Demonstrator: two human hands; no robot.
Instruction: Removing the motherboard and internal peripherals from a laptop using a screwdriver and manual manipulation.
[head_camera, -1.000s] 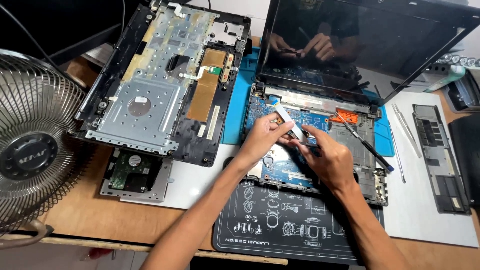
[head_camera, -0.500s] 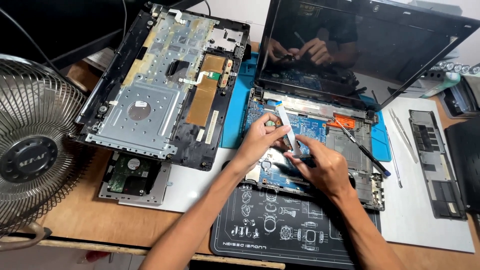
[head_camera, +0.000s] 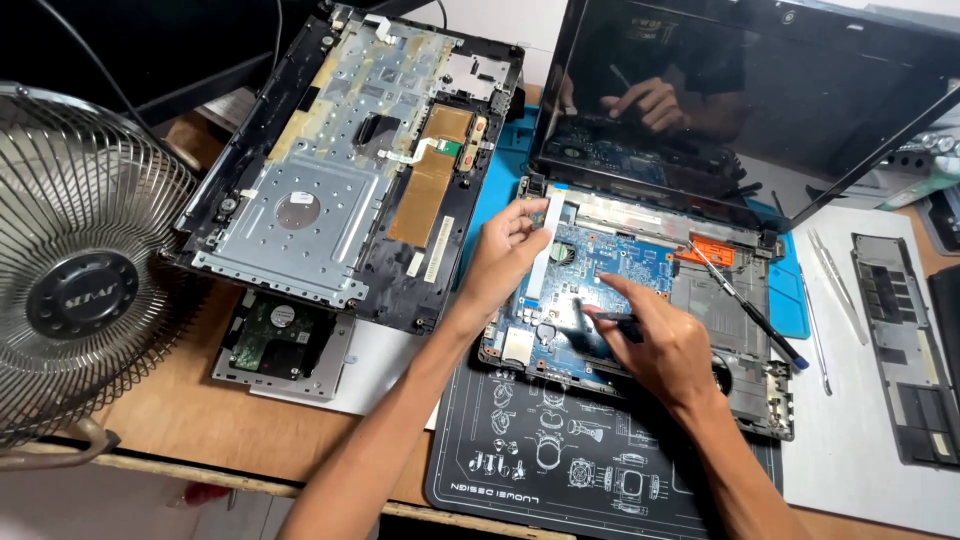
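An opened laptop lies in front of me with its blue motherboard (head_camera: 625, 262) bare and its dark screen (head_camera: 750, 90) standing up behind. My left hand (head_camera: 505, 255) pinches a white flat ribbon cable (head_camera: 545, 245) at the board's left side and holds it upright. My right hand (head_camera: 665, 345) rests on the lower middle of the board, gripping a small dark tool (head_camera: 607, 318) whose tip points left onto the board. The two hands are a short way apart.
The removed top cover (head_camera: 340, 170) lies upside down at the left, with a hard drive (head_camera: 280, 340) below it and a metal fan (head_camera: 85, 270) at the far left. A screwdriver (head_camera: 745, 315), tweezers (head_camera: 835, 275) and a black panel (head_camera: 905, 350) lie to the right. A black work mat (head_camera: 560, 470) is under my arms.
My right hand has left the ribbon cable and dropped lower onto the board with the dark tool. My left hand still holds the cable, now a little further left.
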